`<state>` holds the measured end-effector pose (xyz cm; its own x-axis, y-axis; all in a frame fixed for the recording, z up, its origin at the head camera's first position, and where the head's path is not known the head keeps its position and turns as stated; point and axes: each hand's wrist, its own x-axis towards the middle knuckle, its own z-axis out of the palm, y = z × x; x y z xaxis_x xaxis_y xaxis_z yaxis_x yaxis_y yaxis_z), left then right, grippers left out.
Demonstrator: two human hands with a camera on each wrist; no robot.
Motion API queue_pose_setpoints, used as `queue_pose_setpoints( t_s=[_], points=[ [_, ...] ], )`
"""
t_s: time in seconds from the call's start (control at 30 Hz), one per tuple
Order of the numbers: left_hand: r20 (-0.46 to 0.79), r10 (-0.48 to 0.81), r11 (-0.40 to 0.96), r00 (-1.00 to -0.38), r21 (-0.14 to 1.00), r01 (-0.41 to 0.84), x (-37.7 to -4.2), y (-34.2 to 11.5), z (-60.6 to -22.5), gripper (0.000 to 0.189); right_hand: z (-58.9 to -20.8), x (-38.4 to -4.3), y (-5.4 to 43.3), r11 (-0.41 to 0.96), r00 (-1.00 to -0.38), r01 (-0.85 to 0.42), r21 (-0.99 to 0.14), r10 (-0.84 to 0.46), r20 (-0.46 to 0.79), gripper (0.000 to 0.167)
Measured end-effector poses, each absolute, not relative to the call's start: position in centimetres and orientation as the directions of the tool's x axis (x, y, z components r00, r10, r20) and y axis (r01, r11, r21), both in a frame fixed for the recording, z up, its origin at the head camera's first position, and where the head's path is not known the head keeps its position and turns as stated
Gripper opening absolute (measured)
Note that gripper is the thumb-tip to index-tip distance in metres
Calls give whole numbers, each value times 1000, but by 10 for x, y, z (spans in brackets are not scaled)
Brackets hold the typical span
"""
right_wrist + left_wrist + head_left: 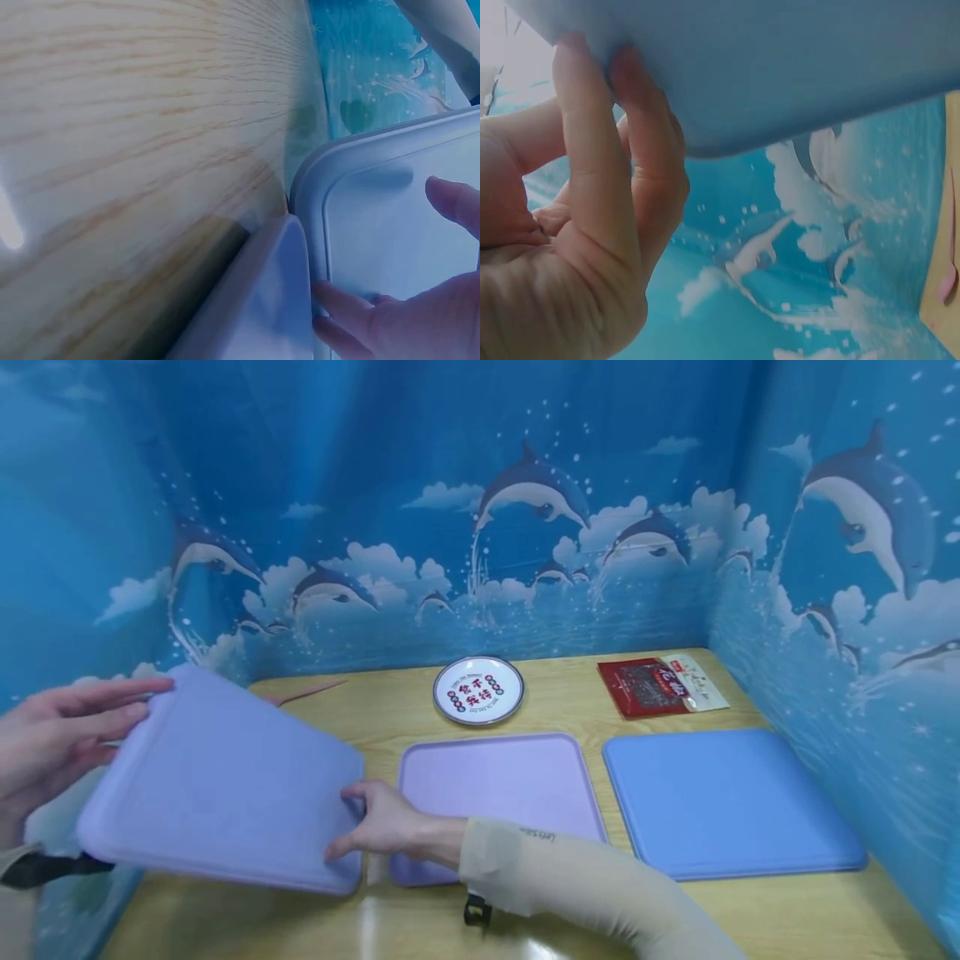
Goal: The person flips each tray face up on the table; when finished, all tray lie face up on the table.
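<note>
Behind and around both hands hangs a printed backdrop (360,460), a smooth sheet with soft folds, patterned with leaping dolphins and puffy clouds. Below the grip spreads the table (558,693), its pale wood-look surface lined with wavy grain and glossy enough to throw back light. Between the two hands is the periwinkle tray (225,785), a broad, smooth, matt rectangle with rounded corners and a thick rolled edge; it hangs tilted above the table, its left side higher than its right. The left hand (67,735) grasps it at the upper left corner, long fingers laid against the edge, while the right hand (386,818) grips the opposite side, thumb on one face and fingers bent round the rim. Farther off to the right of the grip lies the blue tray (720,802), flat, with the same softened corners. Just beside the right hand, partly behind its wrist, rests the lilac tray (495,772), with a slim raised lip; whether it touches the periwinkle tray cannot be told. Beyond the right hand sits a round white plate (480,713), glossy and dark-rimmed, with red characters; farther right lies a flat red packet (652,687) of crinkly film with a pale end. Past the periwinkle tray's far edge, a slender pink utensil (307,692) shows, its spoon-like end clearer in the left wrist view.
</note>
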<state>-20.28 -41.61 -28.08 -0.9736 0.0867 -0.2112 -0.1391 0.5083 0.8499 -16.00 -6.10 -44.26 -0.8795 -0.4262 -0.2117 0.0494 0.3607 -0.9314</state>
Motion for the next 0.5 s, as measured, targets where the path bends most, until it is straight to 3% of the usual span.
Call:
queue_pose_setpoints(
  t_s=[0.3, 0.4, 0.5],
  points=[
    [-133, 152, 453, -979, 890, -51, -206, -378, -259, 40, -444, -161, -61, 275, -847, 114, -955, -476, -238, 88],
    [-110, 180, 421, -977, 907, -24, -208, -365, -254, 39, -443, -163, -55, 203, -823, 177, -963, -506, -258, 80],
    [-91, 192, 444, -977, 896, 4, -210, -349, -248, 38, -435, -169, -44, 195, -810, 159, -968, -534, -241, 66]
  ],
)
